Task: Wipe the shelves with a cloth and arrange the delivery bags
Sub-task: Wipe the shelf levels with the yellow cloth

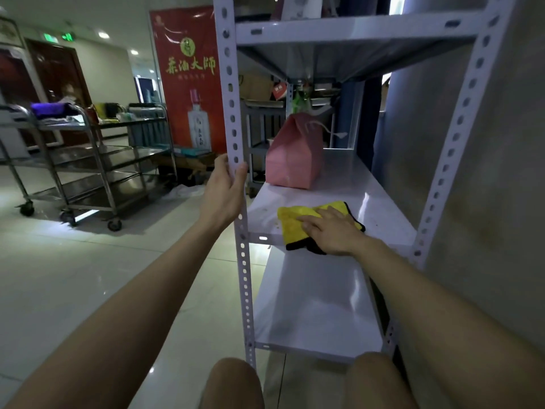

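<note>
Mid-wipe: right hand (331, 231) flat on the yellow cloth (298, 221) at the shelf (380, 208) front, crumbs left; left hand (225, 187) grips the upright (233, 113). Pink bag (292, 154) behind, unarranged.

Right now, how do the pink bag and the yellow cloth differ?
The pink bag stands upright at the back of the shelf; the yellow cloth lies flat at the front, under the right hand. The bag is pink; the cloth is yellow with black trim. Both rest on that shelf.
</note>
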Demonstrator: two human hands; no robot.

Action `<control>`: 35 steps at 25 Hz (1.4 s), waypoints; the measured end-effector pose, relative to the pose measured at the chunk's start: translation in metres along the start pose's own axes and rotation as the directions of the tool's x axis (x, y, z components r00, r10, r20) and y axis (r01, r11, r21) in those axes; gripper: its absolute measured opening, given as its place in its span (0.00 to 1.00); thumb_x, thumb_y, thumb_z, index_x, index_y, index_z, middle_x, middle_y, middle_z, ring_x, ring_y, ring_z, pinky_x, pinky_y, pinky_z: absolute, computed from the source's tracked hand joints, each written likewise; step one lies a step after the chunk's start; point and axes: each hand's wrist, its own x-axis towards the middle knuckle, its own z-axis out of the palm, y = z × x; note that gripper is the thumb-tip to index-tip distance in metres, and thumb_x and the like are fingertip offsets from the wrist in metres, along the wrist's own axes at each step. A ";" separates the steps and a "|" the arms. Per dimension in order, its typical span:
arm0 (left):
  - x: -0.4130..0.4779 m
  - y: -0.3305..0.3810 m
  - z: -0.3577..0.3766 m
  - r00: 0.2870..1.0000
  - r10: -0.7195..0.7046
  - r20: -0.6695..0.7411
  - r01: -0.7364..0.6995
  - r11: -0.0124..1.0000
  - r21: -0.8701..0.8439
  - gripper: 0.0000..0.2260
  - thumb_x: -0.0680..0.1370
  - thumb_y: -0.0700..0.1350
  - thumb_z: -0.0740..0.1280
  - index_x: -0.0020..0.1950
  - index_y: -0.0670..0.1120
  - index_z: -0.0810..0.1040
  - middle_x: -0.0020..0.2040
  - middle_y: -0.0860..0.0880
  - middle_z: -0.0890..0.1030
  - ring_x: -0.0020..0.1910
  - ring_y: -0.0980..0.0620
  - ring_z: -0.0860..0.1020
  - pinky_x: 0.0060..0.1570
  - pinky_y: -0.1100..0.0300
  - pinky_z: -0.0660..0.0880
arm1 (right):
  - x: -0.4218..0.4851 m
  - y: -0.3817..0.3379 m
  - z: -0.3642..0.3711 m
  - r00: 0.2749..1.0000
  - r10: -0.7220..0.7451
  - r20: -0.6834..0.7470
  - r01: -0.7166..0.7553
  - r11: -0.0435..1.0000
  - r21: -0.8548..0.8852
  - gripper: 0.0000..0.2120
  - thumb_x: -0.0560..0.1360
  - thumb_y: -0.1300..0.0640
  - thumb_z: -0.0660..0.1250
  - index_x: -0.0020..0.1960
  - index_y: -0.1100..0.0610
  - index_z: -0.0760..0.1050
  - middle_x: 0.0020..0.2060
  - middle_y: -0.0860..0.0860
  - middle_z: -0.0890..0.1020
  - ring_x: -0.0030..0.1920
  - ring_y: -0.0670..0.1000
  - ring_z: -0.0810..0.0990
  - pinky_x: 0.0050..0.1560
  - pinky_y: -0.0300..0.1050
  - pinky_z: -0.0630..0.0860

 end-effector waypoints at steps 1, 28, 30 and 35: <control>0.008 0.004 0.001 0.999 0.029 -0.017 -0.030 0.999 -0.029 0.25 0.86 0.66 0.57 0.76 0.51 0.68 0.60 0.53 0.82 0.55 0.51 0.82 0.54 0.49 0.78 | 0.006 0.003 0.007 1.000 0.017 -0.009 -0.016 1.000 0.014 0.24 0.87 0.36 0.45 0.82 0.32 0.58 0.86 0.51 0.56 0.85 0.58 0.50 0.82 0.64 0.49; 0.031 0.006 0.041 0.912 0.165 -0.374 -0.164 0.986 0.035 0.34 0.84 0.71 0.50 0.69 0.43 0.72 0.48 0.46 0.84 0.41 0.42 0.82 0.41 0.42 0.82 | 0.048 -0.037 0.013 1.000 0.023 0.022 -0.024 0.998 0.052 0.26 0.83 0.33 0.53 0.81 0.30 0.58 0.86 0.45 0.55 0.85 0.55 0.49 0.81 0.67 0.50; 0.029 0.002 0.043 0.902 0.200 -0.381 -0.189 0.980 0.068 0.30 0.88 0.66 0.52 0.83 0.49 0.63 0.59 0.46 0.85 0.45 0.43 0.84 0.45 0.46 0.83 | 0.050 -0.018 0.009 0.996 0.079 0.051 -0.082 0.995 0.053 0.28 0.83 0.31 0.54 0.82 0.30 0.57 0.86 0.45 0.54 0.86 0.54 0.49 0.82 0.66 0.50; 0.030 -0.010 0.052 0.841 0.343 -0.419 -0.356 0.933 0.050 0.26 0.91 0.52 0.58 0.89 0.50 0.56 0.71 0.55 0.73 0.62 0.51 0.77 0.57 0.60 0.74 | 0.110 -0.021 0.010 0.962 0.266 0.052 -0.269 0.962 0.053 0.32 0.82 0.30 0.50 0.85 0.34 0.49 0.87 0.47 0.47 0.86 0.57 0.41 0.78 0.76 0.42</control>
